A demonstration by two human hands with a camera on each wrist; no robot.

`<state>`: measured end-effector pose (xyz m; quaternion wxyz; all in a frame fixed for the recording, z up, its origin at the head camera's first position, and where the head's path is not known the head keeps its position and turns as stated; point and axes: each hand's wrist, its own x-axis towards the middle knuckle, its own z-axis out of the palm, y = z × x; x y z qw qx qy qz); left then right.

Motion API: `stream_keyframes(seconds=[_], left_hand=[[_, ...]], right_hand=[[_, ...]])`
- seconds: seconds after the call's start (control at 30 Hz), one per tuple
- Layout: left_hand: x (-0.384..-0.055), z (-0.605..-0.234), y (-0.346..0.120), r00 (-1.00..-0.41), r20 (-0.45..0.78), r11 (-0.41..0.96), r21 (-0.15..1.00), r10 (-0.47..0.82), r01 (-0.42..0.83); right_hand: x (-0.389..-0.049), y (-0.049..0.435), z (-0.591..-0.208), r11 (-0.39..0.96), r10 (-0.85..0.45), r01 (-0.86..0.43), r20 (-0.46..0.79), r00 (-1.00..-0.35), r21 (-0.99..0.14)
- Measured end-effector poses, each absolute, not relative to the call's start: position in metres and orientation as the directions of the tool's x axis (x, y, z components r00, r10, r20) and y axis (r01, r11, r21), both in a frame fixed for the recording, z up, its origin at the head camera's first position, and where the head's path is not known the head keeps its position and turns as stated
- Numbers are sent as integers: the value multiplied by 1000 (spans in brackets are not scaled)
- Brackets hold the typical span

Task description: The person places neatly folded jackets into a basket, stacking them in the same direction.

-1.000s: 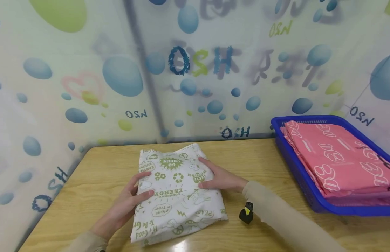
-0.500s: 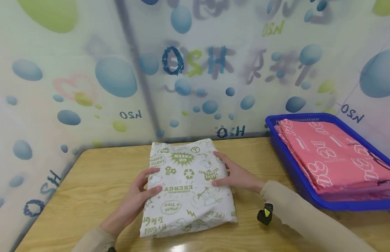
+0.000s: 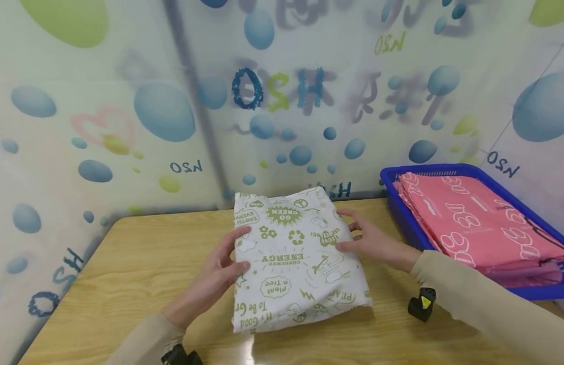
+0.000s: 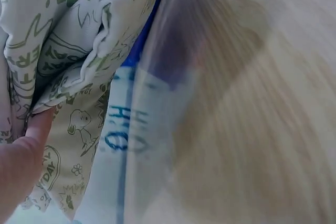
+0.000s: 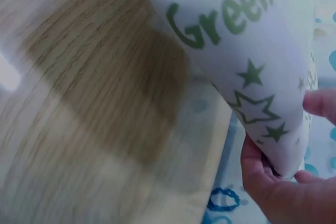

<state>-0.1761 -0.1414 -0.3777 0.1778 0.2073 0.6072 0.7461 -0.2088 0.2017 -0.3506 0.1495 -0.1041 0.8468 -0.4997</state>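
Observation:
A folded white cloth (image 3: 291,263) with green lettering and cartoon prints is held over the wooden table, a dark shadow beneath it in the right wrist view. My left hand (image 3: 215,271) grips its left edge, thumb on the top face. At the opposite edge my right hand (image 3: 375,241) holds it the same way. Seen from the left wrist, loose layers of the cloth (image 4: 79,40) bulge at the side, and a finger of the left hand (image 4: 23,163) tucks in under a fold. The right wrist view has the right hand's fingers (image 5: 254,169) curled beneath the cloth's narrow end.
Just right of the cloth stands a blue plastic basket (image 3: 400,210) bearing folded pink cloth (image 3: 473,223) with white prints. Wooden tabletop (image 3: 158,268) extends to the left. A curtain (image 3: 272,142) with blue and green dots hangs behind the table.
Both hands have carried the white cloth rightward and slightly up, closer to the blue basket. The head view has shifted a little to the right.

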Motion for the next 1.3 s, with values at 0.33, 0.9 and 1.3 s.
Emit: stream_keyframes(seconds=[0.33, 0.9, 1.3], left_hand=[[-196, -342, -87, -818, 174, -254, 967, 548, 36], [-223, -303, 28, -641, 214, -222, 973, 737, 70], [-233, -298, 128, -738, 292, -334, 938, 608, 96]], right_hand=[[-212, 251, -297, 603, -293, -182, -4, -956, -777], [-221, 357, -238, 792, -136, -115, 9, -991, -600], [-234, 436, -228, 888, 58, -1, 113, -992, -461]])
